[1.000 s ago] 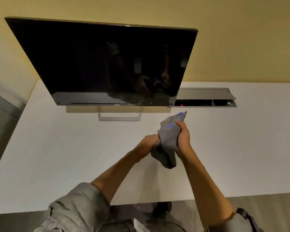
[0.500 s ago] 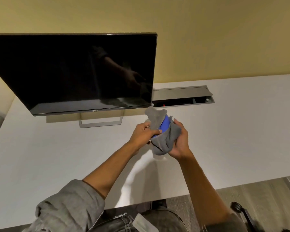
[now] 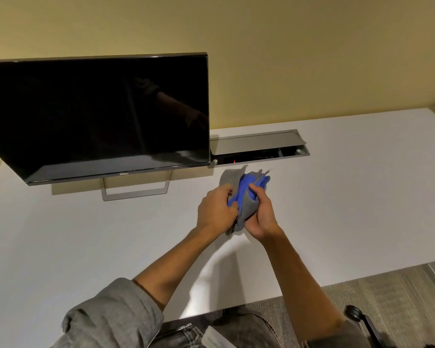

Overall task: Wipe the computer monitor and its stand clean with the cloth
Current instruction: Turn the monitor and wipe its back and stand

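Both hands hold a grey-and-blue microfibre cloth (image 3: 245, 197) above the white desk (image 3: 349, 209), in front of the monitor's lower right corner and apart from it. The left hand (image 3: 215, 212) grips the cloth's left side with curled fingers; the right hand (image 3: 263, 216) pinches a fold of it between thumb and fingers. The cloth is bunched, its blue face showing between grey layers, and touches neither screen nor stand.

The Dell monitor (image 3: 98, 116) stands toward the desk's rear left, against the yellow wall (image 3: 286, 59), its dark screen reflecting the person's arm. The silver frame stand (image 3: 136, 192) rests on the desk below it. Judged from the bunched cloth held clear of the monitor, wiping is not under way; whether any surface is already clean cannot be told, and both screen and stand appear left to do.

An open cable tray (image 3: 259, 149) is recessed along the desk's rear edge, just right of the monitor. A grey rolled sleeve (image 3: 116, 315) and a chair armrest (image 3: 359, 317) show at the lower edge. Nothing lies between the cloth and the monitor.
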{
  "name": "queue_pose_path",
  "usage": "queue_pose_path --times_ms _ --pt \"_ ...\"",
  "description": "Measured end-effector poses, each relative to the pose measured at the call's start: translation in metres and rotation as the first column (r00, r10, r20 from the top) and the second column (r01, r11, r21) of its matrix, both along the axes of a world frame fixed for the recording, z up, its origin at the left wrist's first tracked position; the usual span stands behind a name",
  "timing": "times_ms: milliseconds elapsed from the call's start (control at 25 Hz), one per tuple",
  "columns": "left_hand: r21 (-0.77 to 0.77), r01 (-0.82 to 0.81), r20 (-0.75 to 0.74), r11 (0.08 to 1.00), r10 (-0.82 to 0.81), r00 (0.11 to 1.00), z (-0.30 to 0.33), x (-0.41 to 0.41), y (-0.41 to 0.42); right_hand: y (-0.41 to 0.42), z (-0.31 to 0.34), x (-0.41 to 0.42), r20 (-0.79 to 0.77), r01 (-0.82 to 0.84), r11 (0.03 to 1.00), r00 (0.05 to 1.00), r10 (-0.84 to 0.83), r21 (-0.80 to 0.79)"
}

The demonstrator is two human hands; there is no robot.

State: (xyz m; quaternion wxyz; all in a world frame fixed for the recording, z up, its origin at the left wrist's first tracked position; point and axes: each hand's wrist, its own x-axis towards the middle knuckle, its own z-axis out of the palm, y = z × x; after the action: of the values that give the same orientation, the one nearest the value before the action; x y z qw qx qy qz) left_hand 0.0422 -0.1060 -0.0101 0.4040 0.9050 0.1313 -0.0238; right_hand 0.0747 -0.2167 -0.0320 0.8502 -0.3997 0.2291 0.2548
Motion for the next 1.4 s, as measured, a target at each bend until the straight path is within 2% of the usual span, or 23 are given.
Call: queue_pose_path --times_ms 80,120,200,240,280,360,440,480,520,560,680,760,800,880,960,1040,1080,1200,1280,1400 --pt "-0.085 0.054 0.026 0.995 -0.052 0.998 0.005 0.002 -0.017 -0.005 0.002 0.001 -0.028 -0.057 0.998 0.998 0.056 -0.027" --pt "-0.177 0.066 -0.019 0.982 -0.071 0.997 0.006 0.001 -0.024 -0.007 0.003 0.002 -0.046 -0.096 0.993 0.995 0.094 -0.065" --pt "-0.365 0.044 -0.134 0.930 -0.099 0.986 0.004 0.000 -0.031 -0.015 0.005 0.005 -0.037 -0.112 0.961 0.994 0.106 -0.252" --pt "-0.421 0.026 -0.156 0.906 -0.100 0.983 0.002 -0.001 -0.031 -0.020 0.003 0.007 0.024 -0.091 0.903 0.994 0.111 -0.420" --pt "-0.446 0.016 -0.160 0.895 -0.097 0.982 -0.001 -0.002 -0.029 -0.025 0.000 0.009 0.103 -0.060 0.789 0.983 0.155 -0.611" --pt "-0.436 0.002 -0.152 0.900 -0.076 0.985 -0.003 -0.004 -0.021 -0.037 -0.010 0.012 0.208 0.046 0.413 0.910 0.358 -0.910" --pt "-0.405 -0.044 -0.146 0.913 -0.017 0.989 -0.003 -0.004 -0.013 -0.051 -0.028 0.013 0.147 0.185 -0.009 0.807 0.572 -0.983" --pt "-0.399 -0.066 -0.139 0.915 0.011 0.990 -0.001 -0.003 -0.008 -0.058 -0.041 0.013 0.068 0.236 -0.174 0.757 0.649 -0.956" --pt "-0.392 -0.073 -0.124 0.917 0.026 0.992 0.001 -0.001 -0.004 -0.064 -0.053 0.010 -0.031 0.243 -0.290 0.716 0.697 -0.926" --pt "-0.382 -0.069 -0.102 0.922 0.032 0.994 0.004 0.001 0.000 -0.067 -0.065 0.004 -0.135 0.199 -0.358 0.678 0.722 -0.912" --pt "-0.334 -0.031 -0.004 0.942 0.032 0.999 0.020 0.006 0.016 -0.068 -0.085 -0.019 -0.384 -0.024 -0.451 0.568 0.728 -0.892" --pt "-0.283 0.000 0.084 0.959 0.024 0.996 0.033 0.010 0.030 -0.059 -0.076 -0.024 -0.369 -0.050 -0.419 0.578 0.728 -0.906" --pt "-0.238 0.014 0.132 0.971 0.018 0.991 0.041 0.013 0.039 -0.050 -0.064 -0.021 -0.283 -0.028 -0.338 0.616 0.735 -0.941" --pt "-0.109 0.025 0.250 0.994 0.003 0.968 0.062 0.021 0.057 -0.027 -0.029 -0.009 -0.059 0.002 -0.081 0.680 0.731 -0.997" --pt "0.057 0.005 0.388 0.998 -0.027 0.921 0.087 0.030 0.075 0.000 0.014 0.008 0.125 -0.004 0.178 0.691 0.712 -0.984" --pt "0.223 -0.021 0.496 0.975 -0.095 0.863 0.113 0.041 0.092 0.028 0.056 0.023 0.278 0.003 0.377 0.684 0.675 -0.926" --pt "0.293 -0.033 0.535 0.955 -0.135 0.834 0.126 0.048 0.101 0.041 0.075 0.031 0.343 0.023 0.446 0.676 0.652 -0.894" --pt "0.478 -0.118 0.622 0.870 -0.241 0.745 0.152 0.070 0.126 0.076 0.114 0.056 0.435 0.065 0.528 0.656 0.617 -0.847" --pt "0.625 -0.178 0.608 0.760 -0.331 0.722 0.160 0.082 0.142 0.095 0.132 0.070 0.442 0.061 0.541 0.656 0.612 -0.839" --pt "0.817 -0.129 0.383 0.562 -0.362 0.850 0.168 0.100 0.163 0.115 0.147 0.085 0.423 0.040 0.525 0.646 0.636 -0.850"
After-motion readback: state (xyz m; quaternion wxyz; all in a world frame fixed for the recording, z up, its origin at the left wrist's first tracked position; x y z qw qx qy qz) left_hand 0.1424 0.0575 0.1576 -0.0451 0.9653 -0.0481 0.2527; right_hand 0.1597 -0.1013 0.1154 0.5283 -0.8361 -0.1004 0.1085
